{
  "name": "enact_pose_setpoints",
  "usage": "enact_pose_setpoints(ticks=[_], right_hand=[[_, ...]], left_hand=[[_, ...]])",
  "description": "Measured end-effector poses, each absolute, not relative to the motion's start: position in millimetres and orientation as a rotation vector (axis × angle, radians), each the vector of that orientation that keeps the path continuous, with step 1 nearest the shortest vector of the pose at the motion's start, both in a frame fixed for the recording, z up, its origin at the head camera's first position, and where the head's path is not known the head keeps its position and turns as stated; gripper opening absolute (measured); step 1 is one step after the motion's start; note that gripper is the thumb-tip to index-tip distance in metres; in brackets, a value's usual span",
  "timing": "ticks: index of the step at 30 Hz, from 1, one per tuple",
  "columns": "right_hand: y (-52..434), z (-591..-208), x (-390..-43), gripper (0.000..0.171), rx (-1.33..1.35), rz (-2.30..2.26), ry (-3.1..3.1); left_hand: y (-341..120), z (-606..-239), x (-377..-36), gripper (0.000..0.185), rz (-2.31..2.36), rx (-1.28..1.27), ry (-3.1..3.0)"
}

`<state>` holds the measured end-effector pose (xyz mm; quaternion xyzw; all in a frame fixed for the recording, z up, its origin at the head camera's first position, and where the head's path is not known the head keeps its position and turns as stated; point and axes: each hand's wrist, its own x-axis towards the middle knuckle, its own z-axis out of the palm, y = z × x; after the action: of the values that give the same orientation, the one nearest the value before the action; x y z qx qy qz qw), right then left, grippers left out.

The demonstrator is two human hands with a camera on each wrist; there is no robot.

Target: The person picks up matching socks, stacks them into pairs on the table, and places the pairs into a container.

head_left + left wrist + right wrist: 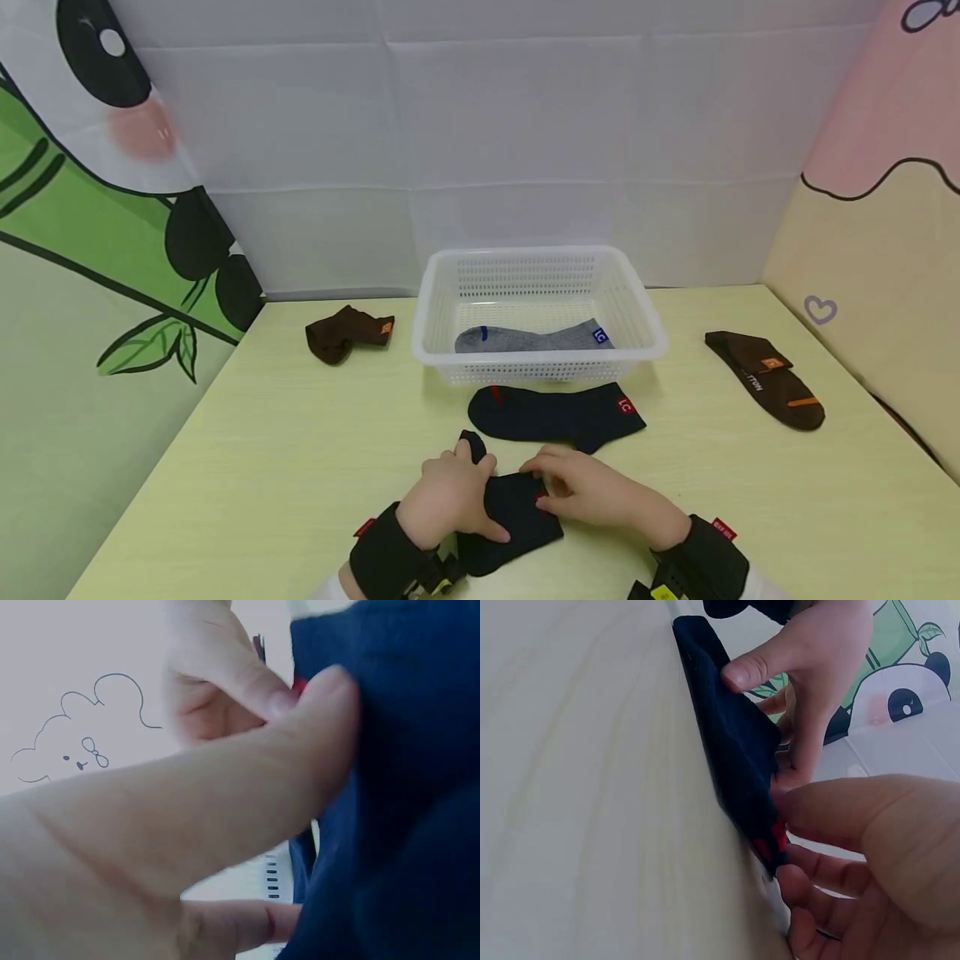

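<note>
"What are the hands doing?"

"The left hand (453, 496) lies spread over a dark sock (516, 508), its thumb on the cloth, well apart from the fingers. The right hand (592, 492) pinches the same sock at its edge, by the red label (781, 835), thumb on one face and fingers on the other."

"Where's that sock, exactly?"

"At the near side of the bench (247, 467), between the two hands. The left one covers part of it, so I can't tell how it's folded."

"And past it?"

"Another dark sock (551, 412), laid flat, just in front of the white basket (540, 358). Inside the basket there's a grey sock (532, 339) with a blue label."

"Any brown ones?"

"Two. A crumpled brown sock (345, 333) sits left of the basket. A folded brown sock (772, 379) lies over on the right, with an orange stripe near the toe."
</note>
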<state>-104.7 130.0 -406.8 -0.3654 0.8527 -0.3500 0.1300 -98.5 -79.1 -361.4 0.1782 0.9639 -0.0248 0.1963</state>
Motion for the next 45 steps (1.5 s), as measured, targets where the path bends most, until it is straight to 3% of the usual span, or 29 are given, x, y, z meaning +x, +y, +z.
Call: enact_pose_setpoints(ticks=[8,29,45], right_hand=[[129.1,-402.9,-105.3,0.037,-0.963,-0.892,2.567],[139.1,-396.2,-107.7,0.031,-0.764,-0.893,2.453],[151.6,-387.5,-112.9,0.020,-0.696,-0.729,2.464]], left_hand=[[-86.8,-358.2,-101.1,0.068,0.005,0.752,2.688],[-86.4,-354.0,-104.9,0.026,0.031,0.962,2.685],[-91.0,-360.0,-110.3,0.032,0.110,1.043,2.702]])
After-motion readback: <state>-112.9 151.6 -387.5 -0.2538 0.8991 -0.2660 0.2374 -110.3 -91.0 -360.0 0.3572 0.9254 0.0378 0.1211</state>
